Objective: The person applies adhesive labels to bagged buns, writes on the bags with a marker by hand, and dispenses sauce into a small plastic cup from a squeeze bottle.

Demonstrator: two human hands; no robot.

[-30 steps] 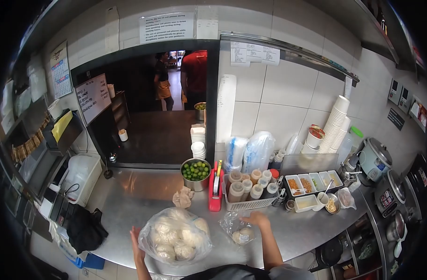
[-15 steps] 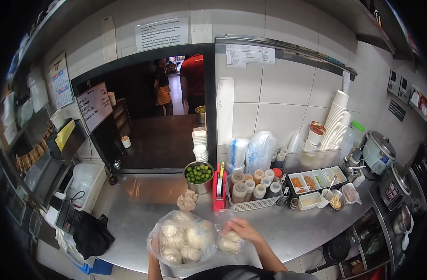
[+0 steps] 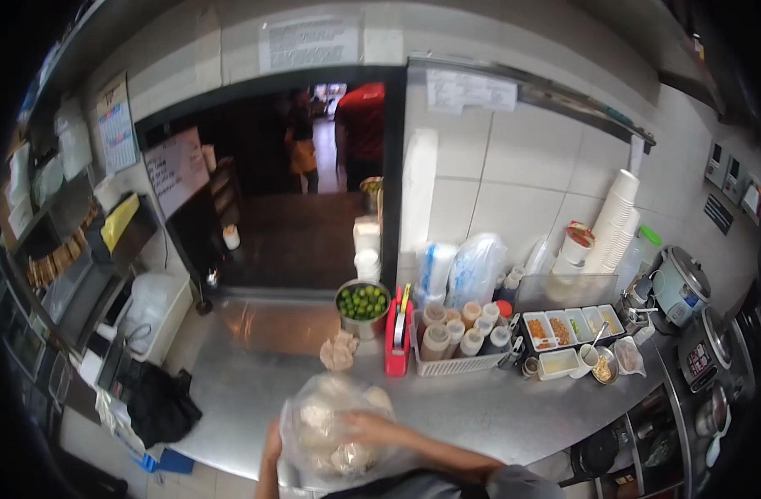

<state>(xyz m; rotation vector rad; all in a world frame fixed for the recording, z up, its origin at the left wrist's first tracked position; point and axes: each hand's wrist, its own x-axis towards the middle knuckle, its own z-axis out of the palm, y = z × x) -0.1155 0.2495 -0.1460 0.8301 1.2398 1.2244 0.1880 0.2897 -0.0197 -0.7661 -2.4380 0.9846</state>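
Observation:
A large clear plastic bag of round whitish dough balls (image 3: 318,453) sits at the counter's front edge, close to my body. My left hand (image 3: 274,441) is at the bag's left side, its fingers mostly hidden behind the plastic. Across the front of the bag lies my right hand (image 3: 365,427), fingers pointing left and bent against the plastic; motion blurs them. Pale dough balls (image 3: 379,399) also show just behind my right hand; I cannot tell which bag they are in. A crumpled brown paper (image 3: 338,351) lies beyond the bag.
On the steel counter (image 3: 247,374) stand a pot of green limes (image 3: 363,304), a red tape dispenser (image 3: 398,337) and a basket of squeeze bottles (image 3: 459,359). Topping trays (image 3: 570,328) and stacked cups (image 3: 610,224) are to the right. A black cloth bag (image 3: 160,412) lies at left.
My right hand has moved left from the small bag of dough balls onto the large bag. The large bag has shifted slightly right, and the camera view has turned a little.

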